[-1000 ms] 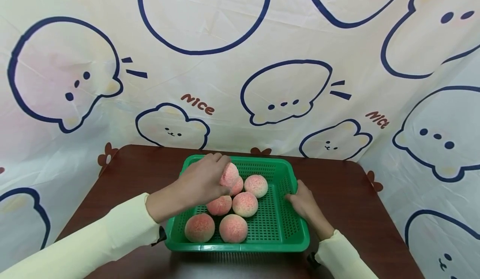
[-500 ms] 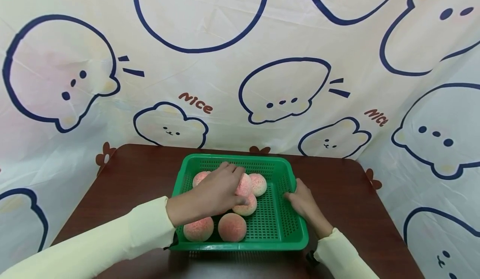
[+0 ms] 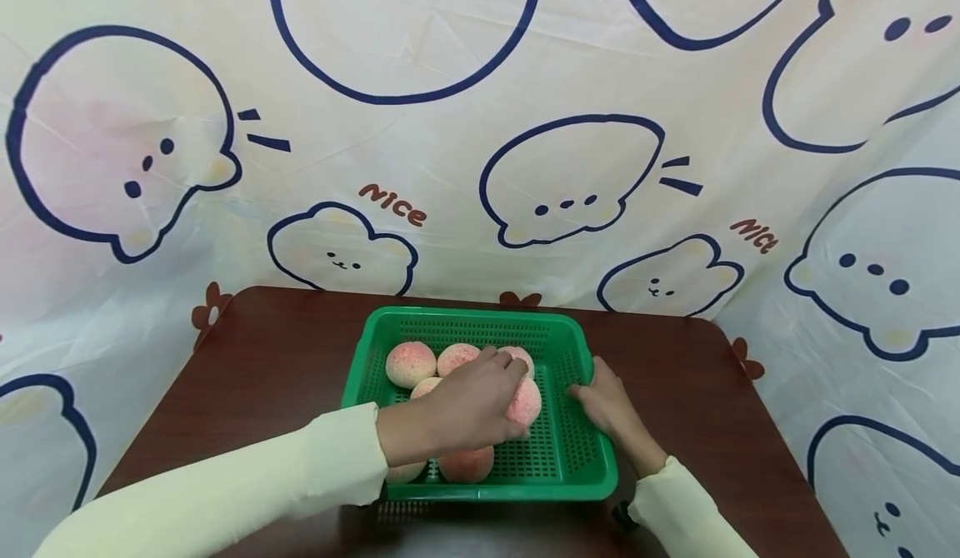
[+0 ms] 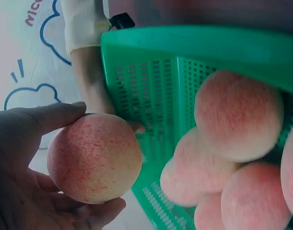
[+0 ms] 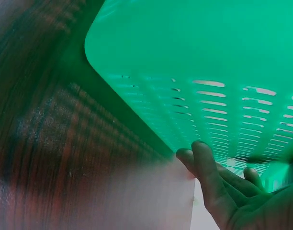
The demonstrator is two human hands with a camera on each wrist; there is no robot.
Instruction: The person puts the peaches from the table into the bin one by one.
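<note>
My left hand (image 3: 472,401) grips a pink-and-cream peach (image 3: 527,401) over the right half of a green plastic basket (image 3: 480,492). In the left wrist view, thumb and fingers curl round this peach (image 4: 96,158). Several other peaches (image 3: 410,365) sit in the basket's left and middle part, some partly hidden behind my left hand and forearm. My right hand (image 3: 611,400) holds the basket's right rim, with the thumb over the inner side. Its fingers (image 5: 208,179) lie along the slotted outer wall in the right wrist view.
The basket stands on a dark reddish-brown table (image 3: 285,350). A pale cloth (image 3: 450,150) with blue cartoon outlines hangs behind the table and along both sides. Dark bands show at the wrists under the pale yellow sleeves (image 3: 315,466).
My left hand has carried its peach rightward and toward me across the basket, uncovering peaches at the back left. The right hand stays on the rim.
</note>
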